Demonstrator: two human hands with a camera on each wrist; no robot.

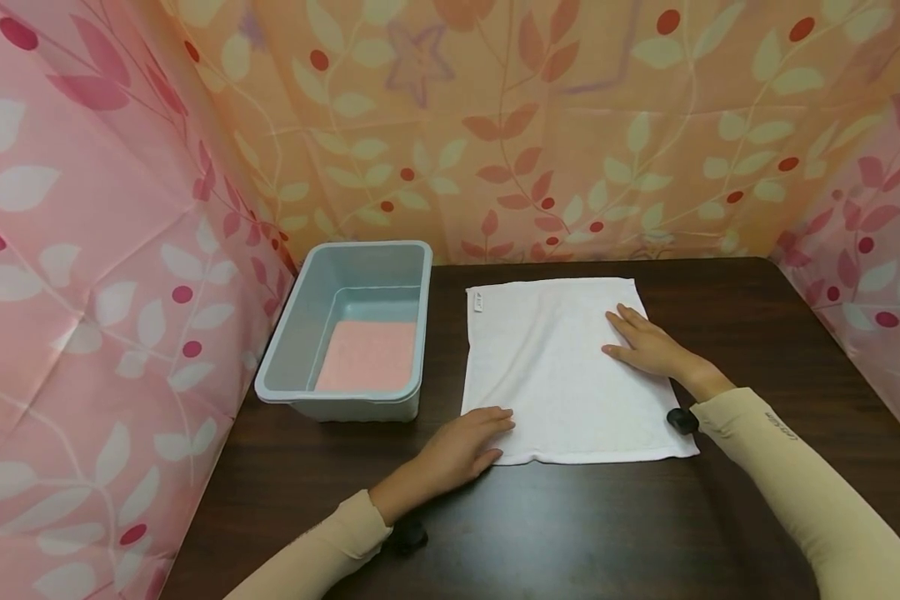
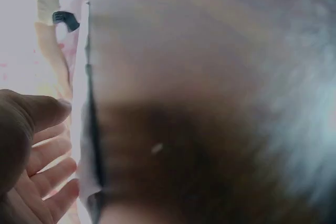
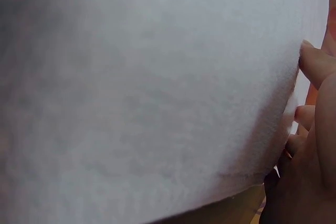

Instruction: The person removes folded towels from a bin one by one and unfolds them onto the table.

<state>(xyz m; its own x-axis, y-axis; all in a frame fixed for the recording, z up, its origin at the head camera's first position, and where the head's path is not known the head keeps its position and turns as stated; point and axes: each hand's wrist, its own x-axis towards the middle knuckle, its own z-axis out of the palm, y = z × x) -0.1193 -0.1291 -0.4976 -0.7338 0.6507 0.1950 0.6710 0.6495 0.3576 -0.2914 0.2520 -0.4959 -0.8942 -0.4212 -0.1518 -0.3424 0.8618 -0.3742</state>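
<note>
A white square towel (image 1: 555, 375) lies spread on the dark table, with soft creases down its left half and a small tag (image 1: 478, 302) at its far left corner. My left hand (image 1: 461, 450) rests at the towel's near left corner, fingers extended over the edge. On the towel's right side lies my right hand (image 1: 648, 346), palm down with its fingers spread. The left wrist view shows the left thumb (image 2: 47, 109) and fingers beside the towel's edge. In the right wrist view, white cloth (image 3: 157, 98) fills most of the picture beside the right fingers.
Left of the towel stands a grey-blue plastic basin (image 1: 422, 333) with a folded pink cloth (image 1: 367, 357) inside. Floral curtains (image 1: 540, 125) hang behind the dark wooden table (image 1: 570, 533) and along both sides. Each wrist carries a small black camera (image 1: 682, 421).
</note>
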